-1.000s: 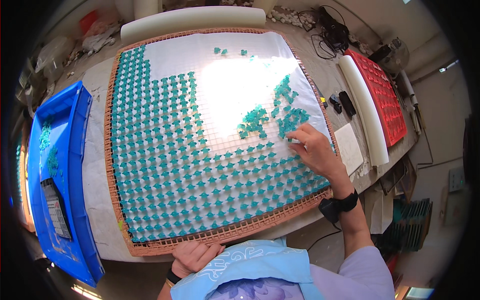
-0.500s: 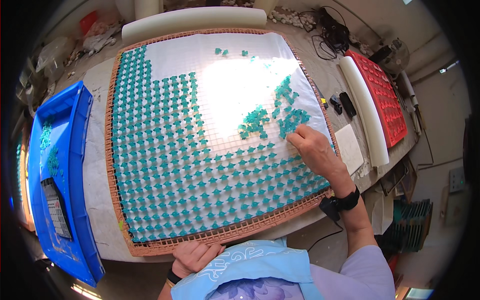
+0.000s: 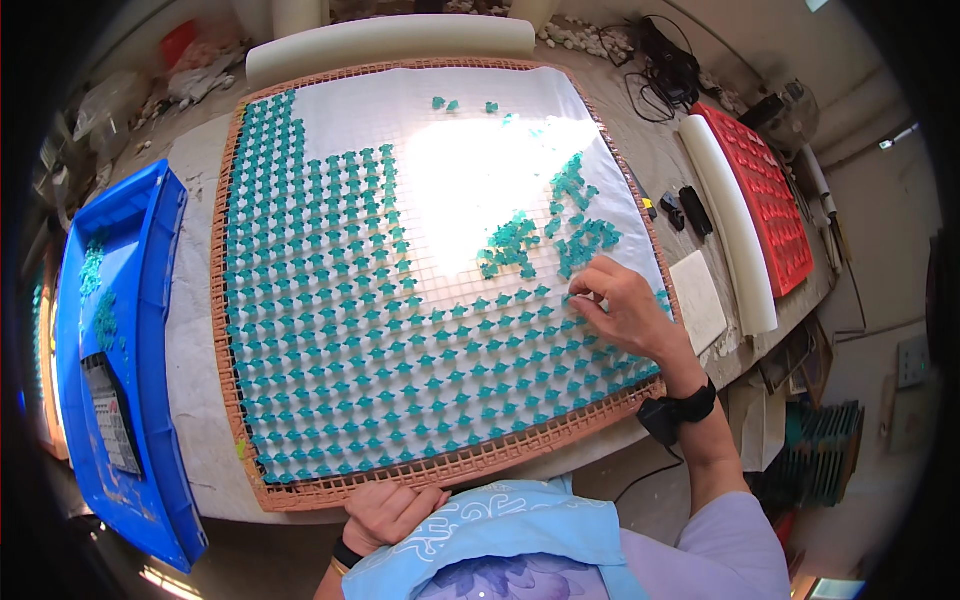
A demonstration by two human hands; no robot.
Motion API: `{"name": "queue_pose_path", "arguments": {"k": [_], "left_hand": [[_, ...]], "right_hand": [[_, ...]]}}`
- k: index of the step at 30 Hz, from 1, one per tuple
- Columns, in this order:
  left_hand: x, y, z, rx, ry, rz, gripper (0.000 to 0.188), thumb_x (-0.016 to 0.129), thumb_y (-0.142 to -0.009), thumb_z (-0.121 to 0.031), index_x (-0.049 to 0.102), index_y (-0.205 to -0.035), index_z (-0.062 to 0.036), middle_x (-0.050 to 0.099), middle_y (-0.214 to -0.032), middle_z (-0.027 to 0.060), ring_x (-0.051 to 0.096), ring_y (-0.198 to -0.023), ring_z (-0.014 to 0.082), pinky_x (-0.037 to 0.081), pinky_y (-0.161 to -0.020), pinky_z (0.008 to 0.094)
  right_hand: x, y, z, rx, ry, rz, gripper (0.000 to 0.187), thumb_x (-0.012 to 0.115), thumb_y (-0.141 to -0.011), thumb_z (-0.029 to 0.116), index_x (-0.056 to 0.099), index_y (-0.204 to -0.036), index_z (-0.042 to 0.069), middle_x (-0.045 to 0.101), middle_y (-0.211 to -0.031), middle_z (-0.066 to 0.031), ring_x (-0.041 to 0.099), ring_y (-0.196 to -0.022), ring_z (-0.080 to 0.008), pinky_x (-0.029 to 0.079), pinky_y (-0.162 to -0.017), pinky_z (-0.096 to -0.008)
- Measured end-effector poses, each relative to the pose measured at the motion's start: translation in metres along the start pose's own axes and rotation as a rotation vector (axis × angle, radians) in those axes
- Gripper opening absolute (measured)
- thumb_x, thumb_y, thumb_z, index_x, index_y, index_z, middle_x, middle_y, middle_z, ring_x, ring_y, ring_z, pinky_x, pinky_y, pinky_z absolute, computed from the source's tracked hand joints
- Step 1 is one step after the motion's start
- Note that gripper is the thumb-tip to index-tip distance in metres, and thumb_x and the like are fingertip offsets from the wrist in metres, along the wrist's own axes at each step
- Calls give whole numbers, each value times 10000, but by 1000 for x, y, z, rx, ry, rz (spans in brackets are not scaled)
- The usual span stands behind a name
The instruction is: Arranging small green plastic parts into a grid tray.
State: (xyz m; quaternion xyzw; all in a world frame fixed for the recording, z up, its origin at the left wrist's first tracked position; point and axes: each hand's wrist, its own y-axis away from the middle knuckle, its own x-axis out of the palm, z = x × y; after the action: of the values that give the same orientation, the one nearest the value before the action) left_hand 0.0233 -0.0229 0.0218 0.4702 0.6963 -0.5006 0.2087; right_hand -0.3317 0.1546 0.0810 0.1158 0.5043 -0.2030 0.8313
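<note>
A large orange-brown mesh tray [image 3: 232, 440] lined with a white sheet [image 3: 345, 115] lies before me. Small teal leaf-like pieces [image 3: 345, 325] stand on it in neat rows along the left and front. Loose teal pieces are heaped at the right in one clump [image 3: 508, 245] and a second clump [image 3: 585, 240]. My right hand [image 3: 625, 310] is low over the end of a row, just below the second clump, thumb and fingertips pinched; what they hold is too small to make out. My left hand [image 3: 390, 515] rests curled at the tray's front edge, its palm hidden.
A blue bin [image 3: 150, 370] with teal bits and a dark keyboard-like device [image 3: 112, 415] stands at left. White rolls lie behind [image 3: 390, 48] and at right [image 3: 730, 220], beside a red tray [image 3: 760, 190]. A white tile [image 3: 697, 298] and black cables [image 3: 665, 70] are on the table.
My right hand has moved slightly down and left, from the edge of the loose clump to the end of a row. My left hand stays where it was.
</note>
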Motion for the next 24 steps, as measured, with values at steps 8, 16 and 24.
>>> {"name": "queue_pose_path", "arguments": {"k": [8, 16, 24], "left_hand": [[0, 2, 0, -1, 4, 6, 116, 833, -815, -191, 760, -856, -111, 454, -568, -30, 472, -497, 120, 356, -432, 276], [1, 2, 0, 6, -6, -1, 112, 827, -818, -184, 764, -866, -104, 455, -568, -26, 473, -499, 122, 370, -436, 275], [2, 4, 0, 2, -3, -7, 127, 824, -818, -193, 773, -897, -109, 456, -579, -28, 475, -509, 119, 363, -438, 276]], "right_hand": [[2, 2, 0, -101, 61, -68, 133, 711, -861, 13, 661, -984, 5, 642, -956, -158, 668, -852, -359, 533, -738, -434], [-2, -1, 10, -138, 106, 3, 157, 713, -863, 7, 640, -1000, -7, 643, -941, -160, 663, -862, -364, 532, -747, -436], [2, -1, 3, -53, -89, 33, 151, 716, -879, 23, 641, -1006, -9, 636, -948, -159, 660, -863, -347, 532, -766, -429]]}}
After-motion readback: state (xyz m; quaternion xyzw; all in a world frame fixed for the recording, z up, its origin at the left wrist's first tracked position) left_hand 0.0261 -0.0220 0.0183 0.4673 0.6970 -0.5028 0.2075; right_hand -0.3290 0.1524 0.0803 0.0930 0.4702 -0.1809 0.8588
